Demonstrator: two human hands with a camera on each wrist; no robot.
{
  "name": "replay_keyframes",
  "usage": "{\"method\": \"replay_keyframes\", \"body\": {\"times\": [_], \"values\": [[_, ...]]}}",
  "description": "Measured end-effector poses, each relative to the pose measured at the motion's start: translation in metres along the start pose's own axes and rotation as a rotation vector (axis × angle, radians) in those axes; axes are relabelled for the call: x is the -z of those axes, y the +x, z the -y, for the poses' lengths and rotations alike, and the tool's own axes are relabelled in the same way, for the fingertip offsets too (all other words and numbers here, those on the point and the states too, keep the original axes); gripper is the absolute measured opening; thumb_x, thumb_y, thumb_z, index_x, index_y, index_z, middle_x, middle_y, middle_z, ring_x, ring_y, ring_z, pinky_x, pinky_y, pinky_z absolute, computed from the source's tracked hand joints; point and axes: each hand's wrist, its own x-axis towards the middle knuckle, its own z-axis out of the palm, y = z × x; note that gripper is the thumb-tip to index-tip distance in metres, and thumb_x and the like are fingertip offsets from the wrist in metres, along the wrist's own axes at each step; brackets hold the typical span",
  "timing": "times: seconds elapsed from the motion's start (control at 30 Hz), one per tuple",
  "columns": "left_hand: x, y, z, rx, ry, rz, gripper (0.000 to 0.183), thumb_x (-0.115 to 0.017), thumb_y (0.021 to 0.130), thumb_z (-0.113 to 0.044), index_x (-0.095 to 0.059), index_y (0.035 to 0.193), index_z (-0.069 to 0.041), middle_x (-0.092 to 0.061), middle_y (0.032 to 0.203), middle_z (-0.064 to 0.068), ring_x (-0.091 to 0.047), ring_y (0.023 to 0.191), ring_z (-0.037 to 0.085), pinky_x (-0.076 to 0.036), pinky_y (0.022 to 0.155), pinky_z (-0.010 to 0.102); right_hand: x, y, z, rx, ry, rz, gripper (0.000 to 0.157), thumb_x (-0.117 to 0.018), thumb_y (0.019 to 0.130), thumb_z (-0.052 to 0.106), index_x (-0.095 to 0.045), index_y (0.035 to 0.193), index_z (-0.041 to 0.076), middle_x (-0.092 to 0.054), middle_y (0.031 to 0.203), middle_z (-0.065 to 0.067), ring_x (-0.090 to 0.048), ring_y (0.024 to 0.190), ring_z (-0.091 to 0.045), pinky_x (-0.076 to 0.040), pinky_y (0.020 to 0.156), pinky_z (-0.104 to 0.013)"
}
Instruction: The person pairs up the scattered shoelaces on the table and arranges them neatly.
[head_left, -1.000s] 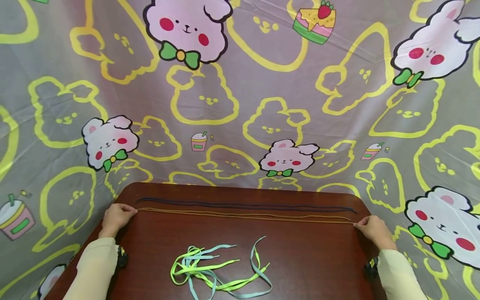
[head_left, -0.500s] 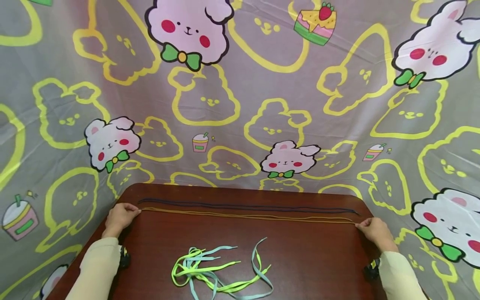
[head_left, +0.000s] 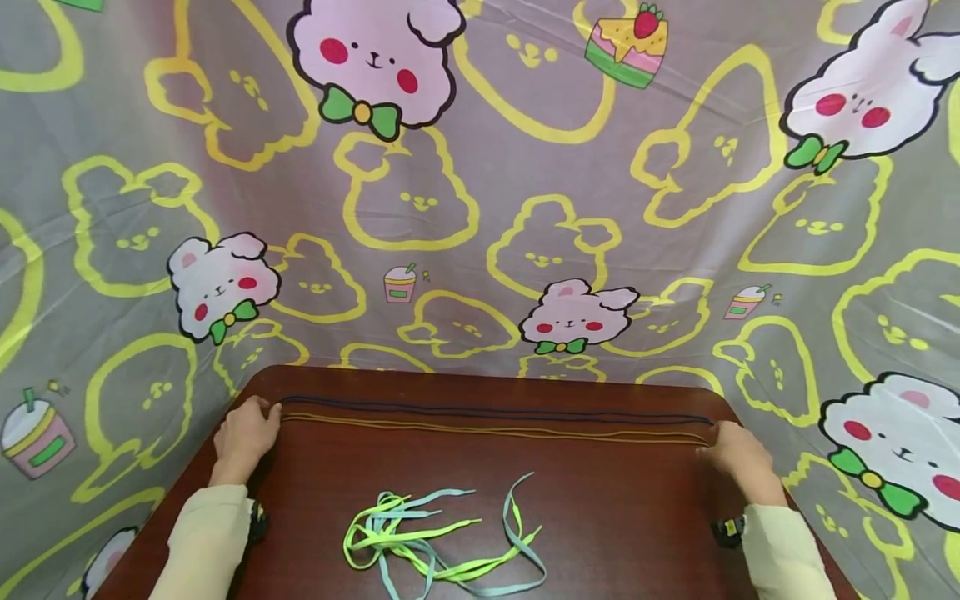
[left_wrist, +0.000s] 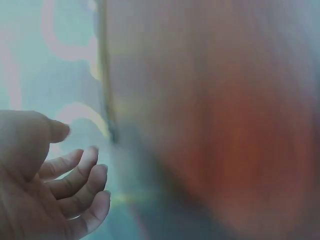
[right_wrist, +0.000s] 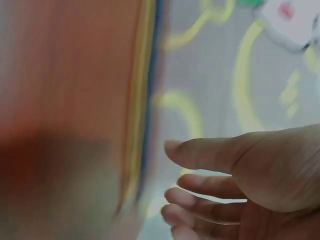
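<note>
A brown shoelace point(head_left: 487, 432), doubled into two strands, lies stretched across the back of the table. Just behind it runs a dark navy shoelace point(head_left: 487, 412), laid out the same way. At the laces' left ends is my left hand point(head_left: 246, 435), fingers loosely bent; the left wrist view shows the hand point(left_wrist: 60, 185) with nothing between thumb and fingers. My right hand point(head_left: 741, 460) is at the right ends. In the right wrist view its thumb and fingers point(right_wrist: 207, 200) are parted and hold nothing, beside the blurred laces.
Nearer the front of the brown table point(head_left: 622, 517) lies a loose tangle of flat neon yellow-green laces point(head_left: 450, 531) and light blue laces point(head_left: 542, 575). A patterned cloth point(head_left: 480, 275) hangs close behind the table and around its sides.
Both hands pinched the ends of the brown shoelace earlier; now they have let go, and their fingers have loosened. The brown lace stays lying parallel to the navy one.
</note>
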Motion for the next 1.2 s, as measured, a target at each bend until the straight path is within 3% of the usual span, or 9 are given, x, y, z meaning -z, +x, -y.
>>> {"method": "replay_keyframes", "body": {"times": [0.1, 0.17, 0.27, 0.37, 0.47, 0.57, 0.7, 1.0, 1.2], "values": [[0.000, -0.005, -0.032, -0.112, -0.067, -0.043, 0.033, -0.054, 0.102, -0.025, -0.065, 0.117, 0.004, -0.069, 0.099, 0.024, -0.065, 0.076, 0.039, -0.049, 0.059, 0.048, 0.002, -0.006, 0.039, 0.077, 0.013, -0.005, 0.056, -0.077, 0.089, 0.023, -0.057, 0.126, -0.014, -0.065, 0.115, -0.033, -0.065, 0.098, -0.049, -0.051, 0.076, -0.059], [0.001, -0.009, -0.060, -0.227, -0.149, -0.022, 0.029, -0.057, 0.102, -0.021, -0.068, 0.114, 0.002, -0.070, 0.093, 0.018, -0.063, 0.070, 0.028, -0.048, 0.058, 0.041, 0.001, -0.012, 0.068, 0.140, 0.036, 0.009, 0.053, -0.077, 0.090, 0.022, -0.058, 0.128, -0.010, -0.066, 0.116, -0.029, -0.066, 0.099, -0.045, -0.051, 0.078, -0.057], [0.003, -0.019, -0.107, -0.392, -0.272, 0.076, 0.022, -0.060, 0.103, -0.017, -0.070, 0.113, -0.001, -0.070, 0.089, 0.008, -0.063, 0.073, 0.018, -0.048, 0.062, 0.034, -0.007, -0.021, 0.112, 0.259, 0.076, 0.024, 0.045, -0.078, 0.088, 0.017, -0.063, 0.124, -0.006, -0.069, 0.114, -0.023, -0.067, 0.100, -0.039, -0.053, 0.081, -0.055], [0.004, -0.035, -0.153, -0.516, -0.359, 0.192, 0.018, -0.062, 0.103, -0.017, -0.070, 0.113, -0.005, -0.070, 0.088, 0.002, -0.066, 0.079, 0.019, -0.050, 0.067, 0.033, -0.021, -0.027, 0.151, 0.385, 0.138, 0.074, 0.040, -0.080, 0.087, 0.011, -0.066, 0.122, -0.004, -0.069, 0.115, -0.018, -0.066, 0.104, -0.036, -0.054, 0.086, -0.052], [0.002, -0.053, -0.192, -0.582, -0.391, 0.252, 0.017, -0.063, 0.103, -0.020, -0.071, 0.113, -0.010, -0.069, 0.087, -0.003, -0.064, 0.078, 0.017, -0.050, 0.069, 0.032, -0.040, -0.028, 0.182, 0.529, 0.208, 0.142, 0.040, -0.082, 0.084, 0.004, -0.067, 0.120, -0.004, -0.069, 0.117, -0.017, -0.065, 0.109, -0.035, -0.054, 0.090, -0.050], [-0.005, -0.068, -0.217, -0.611, -0.411, 0.271, 0.017, -0.063, 0.103, -0.022, -0.071, 0.113, -0.012, -0.069, 0.087, -0.006, -0.060, 0.074, 0.012, -0.049, 0.070, 0.031, -0.058, -0.030, 0.203, 0.613, 0.261, 0.203, 0.037, -0.082, 0.081, -0.001, -0.068, 0.115, -0.004, -0.070, 0.113, -0.017, -0.065, 0.106, -0.034, -0.055, 0.088, -0.048], [-0.016, -0.082, -0.232, -0.596, -0.447, 0.297, 0.016, -0.063, 0.103, -0.022, -0.071, 0.113, -0.013, -0.069, 0.087, -0.007, -0.059, 0.072, 0.010, -0.049, 0.071, 0.030, -0.076, -0.037, 0.225, 0.633, 0.278, 0.253, 0.030, -0.082, 0.081, -0.004, -0.070, 0.109, -0.002, -0.070, 0.106, -0.014, -0.066, 0.098, -0.031, -0.056, 0.081, -0.044], [-0.032, -0.091, -0.225, -0.577, -0.502, 0.354, 0.015, -0.065, 0.101, -0.019, -0.071, 0.114, -0.013, -0.069, 0.088, -0.006, -0.064, 0.079, 0.014, -0.050, 0.071, 0.028, -0.113, -0.053, 0.283, 0.809, 0.154, 0.298, 0.013, -0.077, 0.090, 0.009, -0.076, 0.103, 0.007, -0.074, 0.094, -0.001, -0.066, 0.081, -0.009, -0.053, 0.072, -0.026], [-0.030, -0.093, -0.225, -0.593, -0.506, 0.369, 0.016, -0.066, 0.100, -0.017, -0.071, 0.114, -0.012, -0.070, 0.087, -0.005, -0.067, 0.081, 0.022, -0.051, 0.072, 0.029, -0.138, -0.067, 0.301, 0.792, 0.013, 0.217, 0.009, -0.078, 0.089, 0.010, -0.072, 0.084, 0.015, -0.062, 0.073, 0.009, -0.053, 0.062, -0.002, -0.045, 0.058, -0.021]]}}
